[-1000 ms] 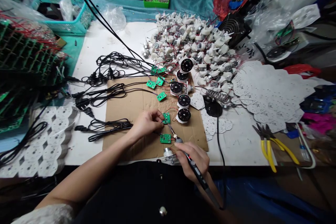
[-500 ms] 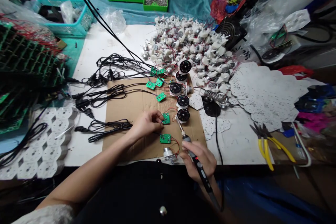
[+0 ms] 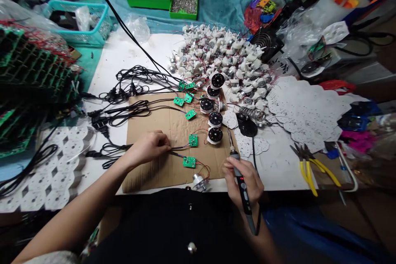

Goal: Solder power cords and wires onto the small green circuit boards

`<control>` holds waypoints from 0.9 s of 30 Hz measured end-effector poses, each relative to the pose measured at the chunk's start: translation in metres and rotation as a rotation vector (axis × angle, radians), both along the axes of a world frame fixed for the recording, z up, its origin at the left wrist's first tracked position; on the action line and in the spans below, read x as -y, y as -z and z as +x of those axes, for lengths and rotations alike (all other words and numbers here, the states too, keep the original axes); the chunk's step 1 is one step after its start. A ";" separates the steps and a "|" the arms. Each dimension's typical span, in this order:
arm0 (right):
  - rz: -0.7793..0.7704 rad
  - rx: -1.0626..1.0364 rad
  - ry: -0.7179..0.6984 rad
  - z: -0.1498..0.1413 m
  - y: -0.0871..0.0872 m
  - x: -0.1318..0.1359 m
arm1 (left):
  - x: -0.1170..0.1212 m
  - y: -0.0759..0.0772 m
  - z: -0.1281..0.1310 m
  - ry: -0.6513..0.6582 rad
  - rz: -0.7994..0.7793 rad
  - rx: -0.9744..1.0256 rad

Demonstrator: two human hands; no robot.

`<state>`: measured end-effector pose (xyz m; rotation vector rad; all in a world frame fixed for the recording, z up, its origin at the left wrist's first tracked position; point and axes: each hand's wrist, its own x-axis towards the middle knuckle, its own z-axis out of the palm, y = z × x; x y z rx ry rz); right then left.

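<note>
My left hand (image 3: 151,146) is closed, its fingers pinched on a black power cord (image 3: 177,147) above the cardboard sheet (image 3: 148,177). That cord ends at a small green circuit board (image 3: 193,140), which red wires join to a black-faced round motor unit (image 3: 215,135). A second cord leads to a lower green circuit board (image 3: 189,162), wired to a white and silver motor (image 3: 200,182) at the table's front edge. Wrapped round a soldering iron (image 3: 243,189), my right hand (image 3: 247,177) is at the cardboard's right side. The iron's tip points up, apart from the boards.
A soldering iron stand (image 3: 246,125) with a coil is beyond my right hand. Behind it lies a heap of white motors (image 3: 219,53). Yellow-handled pliers (image 3: 305,173) and white perforated sheets (image 3: 309,111) are on the right. Coiled black cords (image 3: 130,111) lie left.
My left hand has moved left from the upper board onto its cord, and the lower board has shifted slightly left. My right hand has drawn the soldering iron away to the right.
</note>
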<state>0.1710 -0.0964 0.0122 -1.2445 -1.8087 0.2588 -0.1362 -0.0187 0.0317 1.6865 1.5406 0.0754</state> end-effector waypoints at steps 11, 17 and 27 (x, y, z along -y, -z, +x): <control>-0.051 0.033 -0.165 -0.014 0.014 0.021 | 0.004 0.006 0.005 0.183 0.072 -0.073; -0.089 0.048 -0.102 -0.020 0.020 0.029 | -0.009 -0.009 0.001 0.030 0.146 0.077; -0.064 0.070 -0.138 -0.021 0.025 0.036 | -0.032 -0.018 0.019 0.189 0.350 -0.117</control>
